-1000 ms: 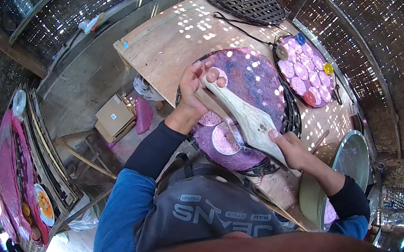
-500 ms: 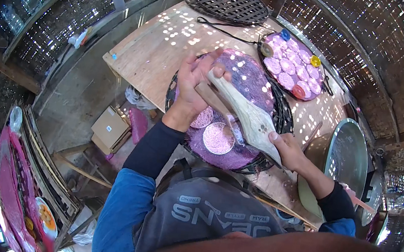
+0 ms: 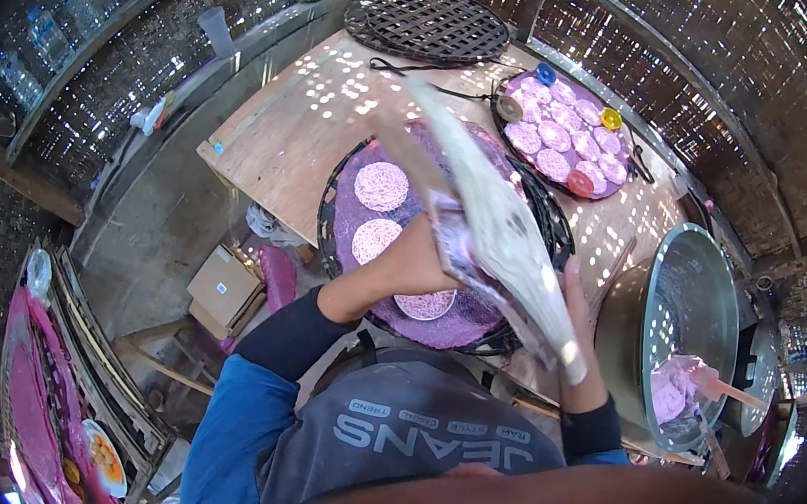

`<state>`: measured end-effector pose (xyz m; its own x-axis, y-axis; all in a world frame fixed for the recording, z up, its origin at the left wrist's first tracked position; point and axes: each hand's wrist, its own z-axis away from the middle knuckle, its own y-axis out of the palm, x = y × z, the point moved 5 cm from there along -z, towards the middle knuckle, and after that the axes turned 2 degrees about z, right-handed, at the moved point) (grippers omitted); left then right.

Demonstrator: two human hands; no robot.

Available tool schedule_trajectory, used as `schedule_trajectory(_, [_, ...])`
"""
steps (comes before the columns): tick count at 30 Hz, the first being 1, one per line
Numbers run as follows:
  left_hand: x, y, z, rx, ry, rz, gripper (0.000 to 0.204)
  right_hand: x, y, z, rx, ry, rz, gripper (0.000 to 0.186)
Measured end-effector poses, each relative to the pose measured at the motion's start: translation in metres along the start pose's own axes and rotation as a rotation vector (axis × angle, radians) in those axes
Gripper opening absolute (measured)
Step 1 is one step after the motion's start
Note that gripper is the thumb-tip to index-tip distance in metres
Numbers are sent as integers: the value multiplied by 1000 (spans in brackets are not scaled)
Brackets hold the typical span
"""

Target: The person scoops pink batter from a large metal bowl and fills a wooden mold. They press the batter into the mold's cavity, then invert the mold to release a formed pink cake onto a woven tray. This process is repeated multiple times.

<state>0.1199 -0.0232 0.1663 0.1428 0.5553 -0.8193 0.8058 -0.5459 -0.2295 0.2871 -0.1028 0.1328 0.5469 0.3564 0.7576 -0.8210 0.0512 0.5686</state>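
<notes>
A two-armed wooden press, pale and smeared with pink, slants across the front of my body, blurred by motion. My left hand is closed around its middle, with the fingertips hidden behind the wood. At the lower end my right hand grips it from the right side, its fingers mostly covered. Below lies a round black woven tray covered by purple cloth. On the cloth are pink stringy rounds, an upper one and a middle one; a lower one sits in a thin ring.
Behind right, another purple-covered tray bears several pink rounds and coloured lids. A bare lattice tray lies at the table's back. At right stands a large metal basin with pink dough and an orange-handled tool. Cardboard lies left of the table.
My left hand has shifted from the press's upper end down to its middle. My right hand and the press's lower end have come closer to my body, uncovering more rounds.
</notes>
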Motion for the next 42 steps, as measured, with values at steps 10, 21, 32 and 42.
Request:
schedule_trajectory(10, [39, -12, 36, -322, -441, 536, 31, -74, -18, -24, -83, -542, 1706, 53])
schedule_trajectory(21, [43, -12, 39, -328, -467, 547, 35, -65, -23, -23, -108, -601, 1494, 35])
schedule_trajectory(32, [38, -11, 37, -321, -466, 506, 51, -72, -28, -22, -140, -438, 1496, 31])
schedule_trajectory(42, [45, -6, 42, -277, -619, 544, 51, -80, -35, -27, -155, -398, 1592, 36])
